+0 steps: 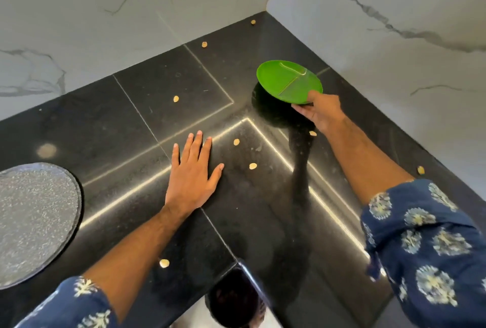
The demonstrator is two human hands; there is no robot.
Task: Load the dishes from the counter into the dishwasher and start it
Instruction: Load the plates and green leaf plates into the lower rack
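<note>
The right hand (319, 112) pinches the near rim of the green plate (288, 80) — thumb on top, fingers (302, 110) curled beneath — and the plate is tilted, its far edge low toward the black surface (136, 106) in the corner. Held by one edge only, it could pivot or slip out of the pinch if swung quickly, or knock the marble wall (394, 38) just beside it. The left hand (192, 177) lies flat on the surface with straight fingers slightly apart, holding nothing.

The plate has divided sections, and all that show look empty. Small pale food bits (253, 166) lie scattered over the surface; a dragged sleeve would likely sweep them off. At the left edge sits a grey speckled platter (36, 220), nothing on it. No dishwasher is in view — loading is barely begun, I judge.
</note>
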